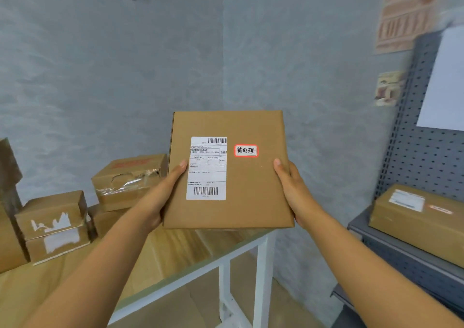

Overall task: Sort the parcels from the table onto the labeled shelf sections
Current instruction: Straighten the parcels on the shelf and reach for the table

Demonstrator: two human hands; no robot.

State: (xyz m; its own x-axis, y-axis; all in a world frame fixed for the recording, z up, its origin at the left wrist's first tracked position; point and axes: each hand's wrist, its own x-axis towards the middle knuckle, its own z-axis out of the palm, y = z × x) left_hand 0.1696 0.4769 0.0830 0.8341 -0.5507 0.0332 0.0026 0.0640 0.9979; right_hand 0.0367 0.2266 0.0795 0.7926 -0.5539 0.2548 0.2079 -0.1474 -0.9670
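One head-worn view only, looking forward and slightly down along both forearms; close on a flat brown cardboard parcel (251,189); wooden-topped white-framed table (175,257) lower left; grey pegboard metal shelf (414,164) right.

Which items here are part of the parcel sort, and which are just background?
Job:
- flat parcel, held by left hand and right hand
- red-bordered sticker
- parcels on table: torn box, stacked boxes
- grey shelf with a parcel

Background:
- wall posters
- white sheet on pegboard
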